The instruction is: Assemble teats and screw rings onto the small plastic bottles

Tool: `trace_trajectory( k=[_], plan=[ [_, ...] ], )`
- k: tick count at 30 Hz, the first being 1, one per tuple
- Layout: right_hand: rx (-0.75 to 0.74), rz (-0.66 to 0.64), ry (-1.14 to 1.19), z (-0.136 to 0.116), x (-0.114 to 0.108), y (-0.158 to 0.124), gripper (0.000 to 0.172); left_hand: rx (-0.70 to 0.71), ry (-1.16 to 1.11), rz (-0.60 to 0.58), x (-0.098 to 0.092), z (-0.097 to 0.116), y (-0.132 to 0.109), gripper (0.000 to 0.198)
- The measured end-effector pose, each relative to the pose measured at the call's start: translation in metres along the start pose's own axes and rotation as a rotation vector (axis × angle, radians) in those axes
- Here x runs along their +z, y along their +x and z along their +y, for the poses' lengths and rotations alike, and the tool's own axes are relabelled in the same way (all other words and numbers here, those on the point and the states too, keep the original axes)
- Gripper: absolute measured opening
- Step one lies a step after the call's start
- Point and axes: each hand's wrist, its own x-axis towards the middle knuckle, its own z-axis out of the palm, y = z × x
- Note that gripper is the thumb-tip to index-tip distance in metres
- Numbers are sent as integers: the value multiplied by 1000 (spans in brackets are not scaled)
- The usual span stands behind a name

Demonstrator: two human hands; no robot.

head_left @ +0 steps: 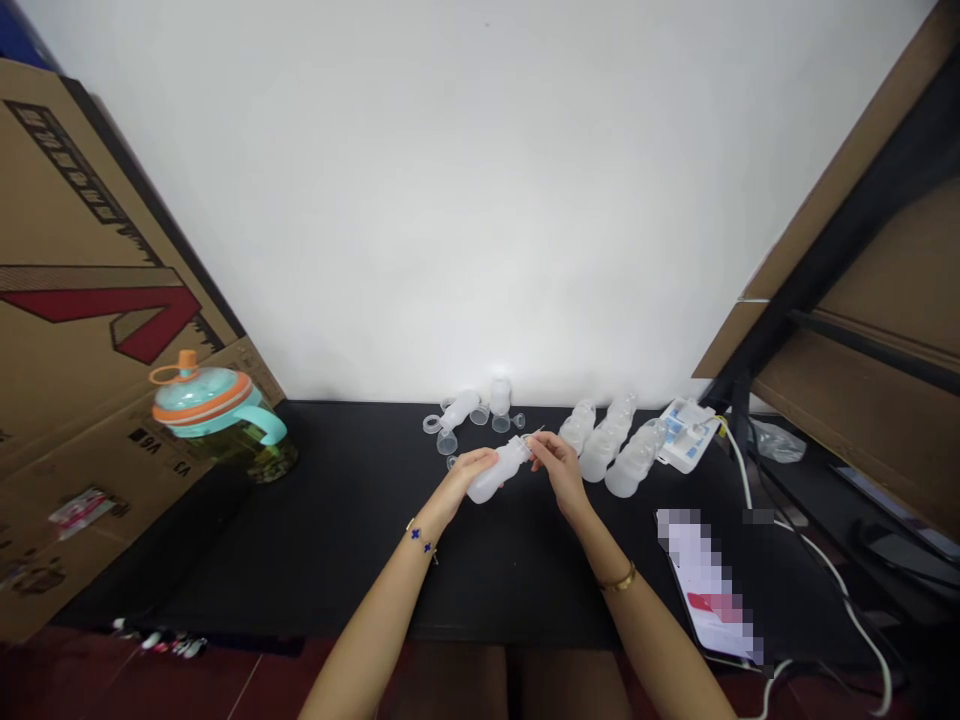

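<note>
My left hand [469, 472] is shut around the body of a translucent white plastic bottle [496, 472], which lies tilted with its neck towards the right. My right hand [556, 465] pinches a thin pale stem [534, 436] at the bottle's neck. The stem is too fine to identify. Behind my hands lie several frosted bottles [606, 443] in a row, and a small group of clear caps and bottle parts [469, 420] sits at the back edge.
A teal-and-orange-lidded jug [217, 405] stands at the left before large cardboard sheets [97, 300]. A white device [686, 435] with a white cable [750, 490] sits at the back right, and a blurred paper [709, 585] lies on the black table [315, 540].
</note>
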Motion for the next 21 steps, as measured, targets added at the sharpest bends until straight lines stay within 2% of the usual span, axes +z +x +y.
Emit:
trace_trajectory(
  k=[5, 12, 21],
  plan=[
    [-5, 4, 9, 1, 0, 0, 30, -5, -20, 12, 0, -2, 1, 47],
    [-23, -19, 0, 0, 1, -1, 31, -44, -78, -13, 1, -2, -1, 53],
    [-23, 5, -37, 1, 1, -1, 35, 7, -20, 12, 1, 3, -2, 42]
  ],
)
